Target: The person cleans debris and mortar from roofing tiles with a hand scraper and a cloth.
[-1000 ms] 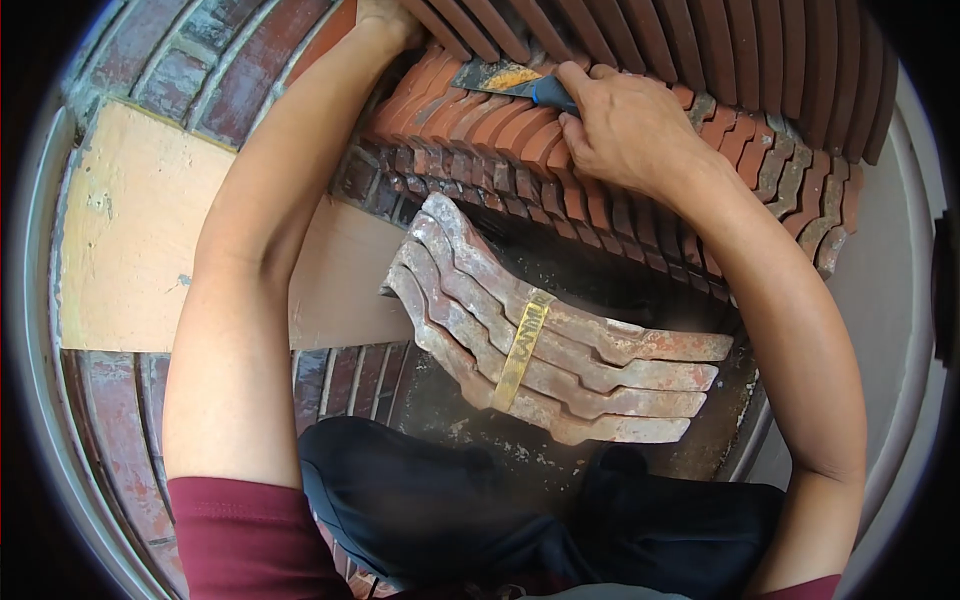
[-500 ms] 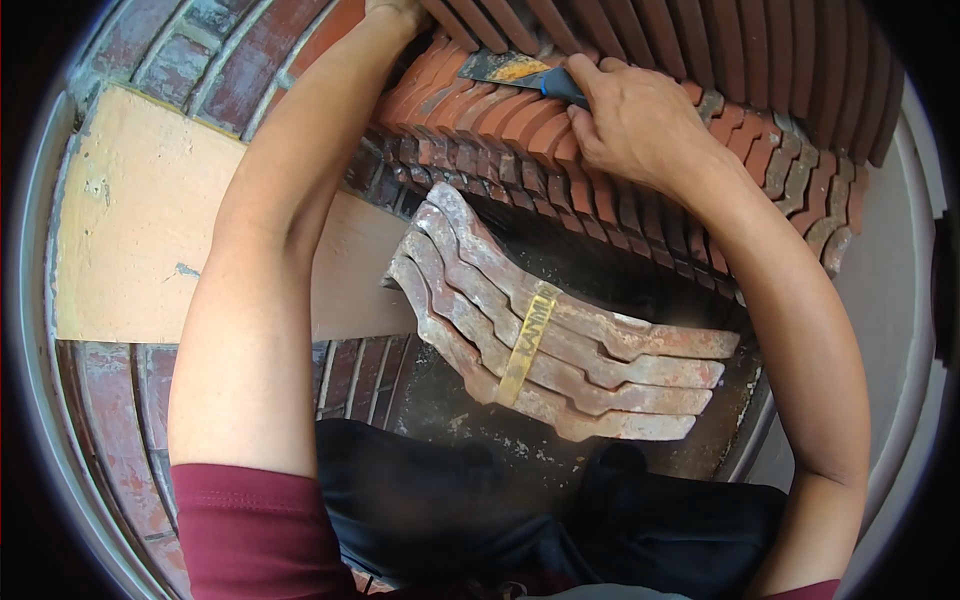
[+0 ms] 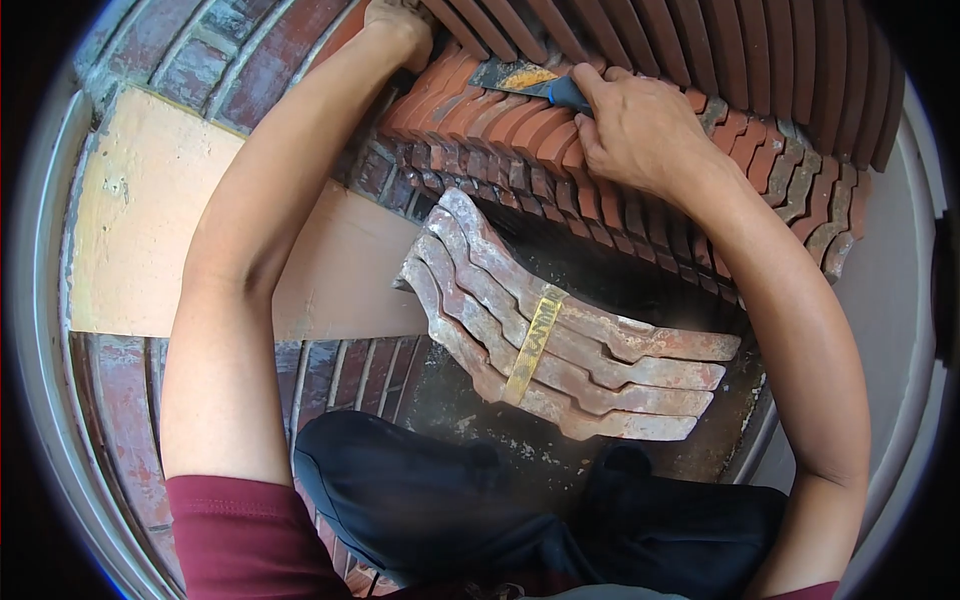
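In my right hand [image 3: 640,125] is a putty knife [image 3: 515,77], its handle dark with blue and its metal blade smeared yellow-orange. The blade points left and lies against the top of a row of stacked orange-red clay roof tiles [image 3: 500,128]. At the top edge of the view, my left hand [image 3: 402,30] is beside the left end of upright brown tiles [image 3: 740,60]. Its fingers are mostly out of sight, so I cannot see whether they hold anything. Below the row, a bundle of whitish weathered tiles [image 3: 590,350] lies with a lettered yellow strap [image 3: 535,345] across it.
A pale board [image 3: 160,220] rests over the brick paving [image 3: 120,420] at left. My bent legs [image 3: 420,500] in dark trousers are close below the tile bundle. A grey curved wall or panel [image 3: 890,300] borders the right side.
My left hand has come slightly lower into view, and the left elbow has swung outward to the left. The putty knife has shifted a little to the right along the tile row.
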`<state>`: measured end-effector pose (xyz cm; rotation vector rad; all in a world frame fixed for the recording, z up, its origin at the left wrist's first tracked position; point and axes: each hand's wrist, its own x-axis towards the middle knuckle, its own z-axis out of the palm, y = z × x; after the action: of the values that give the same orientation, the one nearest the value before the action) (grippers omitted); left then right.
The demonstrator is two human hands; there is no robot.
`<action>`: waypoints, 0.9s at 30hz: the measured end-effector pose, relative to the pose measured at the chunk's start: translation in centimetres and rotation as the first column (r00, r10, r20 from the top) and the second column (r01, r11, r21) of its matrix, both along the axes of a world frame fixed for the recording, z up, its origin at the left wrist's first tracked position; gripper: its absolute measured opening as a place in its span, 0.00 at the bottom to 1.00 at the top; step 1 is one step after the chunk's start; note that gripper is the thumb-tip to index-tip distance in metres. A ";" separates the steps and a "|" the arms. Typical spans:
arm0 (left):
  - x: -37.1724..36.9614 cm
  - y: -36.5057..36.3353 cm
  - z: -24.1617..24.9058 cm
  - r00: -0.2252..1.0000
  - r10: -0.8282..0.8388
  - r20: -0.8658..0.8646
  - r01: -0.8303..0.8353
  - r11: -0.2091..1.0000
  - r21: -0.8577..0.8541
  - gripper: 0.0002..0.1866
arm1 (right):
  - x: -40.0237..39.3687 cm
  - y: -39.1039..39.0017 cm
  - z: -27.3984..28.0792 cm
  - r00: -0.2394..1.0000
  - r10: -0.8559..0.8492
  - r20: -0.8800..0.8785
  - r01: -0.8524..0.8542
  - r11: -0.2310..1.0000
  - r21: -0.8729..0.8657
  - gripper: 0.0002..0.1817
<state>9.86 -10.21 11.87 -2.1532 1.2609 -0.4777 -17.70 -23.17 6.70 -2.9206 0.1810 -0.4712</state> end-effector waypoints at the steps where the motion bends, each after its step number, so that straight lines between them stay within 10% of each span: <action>1: -0.2 0.2 -0.1 1.000 -0.005 0.015 0.005 1.000 0.018 0.34 | 0.0 0.0 0.1 1.000 0.004 -0.009 -0.004 1.000 0.004 0.19; 27: -1.8 1.9 0.4 0.965 -0.153 0.211 0.128 0.984 0.125 0.41 | 0.1 0.1 -0.2 1.000 0.020 -0.003 -0.020 1.000 -0.019 0.20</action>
<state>8.05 -8.33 12.28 -1.8697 1.2882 -0.6705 -17.61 -23.12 6.50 -2.9389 0.1483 -0.4676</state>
